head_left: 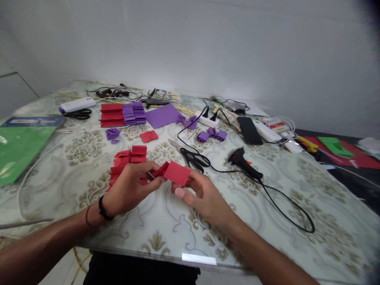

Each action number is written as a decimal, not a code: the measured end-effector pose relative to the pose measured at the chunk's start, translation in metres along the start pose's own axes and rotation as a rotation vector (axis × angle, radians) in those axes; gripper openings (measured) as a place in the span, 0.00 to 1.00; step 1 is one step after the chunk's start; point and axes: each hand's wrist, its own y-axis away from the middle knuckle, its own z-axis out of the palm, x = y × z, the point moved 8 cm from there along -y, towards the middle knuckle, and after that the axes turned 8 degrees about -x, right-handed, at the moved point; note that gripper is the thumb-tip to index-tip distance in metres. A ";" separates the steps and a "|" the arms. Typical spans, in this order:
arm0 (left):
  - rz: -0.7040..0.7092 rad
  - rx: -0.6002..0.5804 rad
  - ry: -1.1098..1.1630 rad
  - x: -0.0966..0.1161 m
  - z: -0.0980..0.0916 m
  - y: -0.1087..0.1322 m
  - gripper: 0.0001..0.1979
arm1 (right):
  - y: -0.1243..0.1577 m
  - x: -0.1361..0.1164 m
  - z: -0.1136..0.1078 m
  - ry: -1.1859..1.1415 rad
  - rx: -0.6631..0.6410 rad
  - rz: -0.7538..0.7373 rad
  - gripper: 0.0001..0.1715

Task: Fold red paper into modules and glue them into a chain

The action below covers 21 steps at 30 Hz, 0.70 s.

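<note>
Between my two hands, above the table, is a piece of folded red paper (177, 173) with a flat square face towards me. My left hand (135, 184) pinches its folded left end between thumb and fingers. On the right side, my right hand (202, 194) grips the square's edge, the fingers behind it and the thumb below. Partly hidden behind my left hand lie stacked red paper pieces (122, 158). A single red paper square (149, 136) rests farther back. Black-handled scissors (192, 156) lie just beyond my right hand.
A black glue gun (245, 163) with a looping cord lies to the right. Purple paper pieces (212, 134), a purple sheet (163, 115) and a power strip (206, 118) are farther back. A black phone (249, 130) sits right; a green pack (25, 150) lies left.
</note>
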 end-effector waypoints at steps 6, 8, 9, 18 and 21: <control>-0.019 -0.048 0.042 -0.001 0.003 -0.002 0.06 | -0.002 0.000 -0.009 0.076 0.077 0.048 0.16; -0.005 -0.089 0.047 0.003 0.006 -0.002 0.05 | -0.002 0.002 -0.010 0.135 0.095 0.067 0.15; -0.001 -0.110 0.041 0.004 0.008 -0.001 0.06 | -0.002 0.001 -0.011 0.159 0.105 0.067 0.15; -0.043 -0.142 -0.022 0.002 0.009 0.001 0.16 | -0.001 -0.006 -0.007 0.419 0.085 0.027 0.17; -0.022 -0.146 0.059 0.002 0.009 0.002 0.15 | 0.000 -0.009 -0.005 0.421 0.072 -0.001 0.18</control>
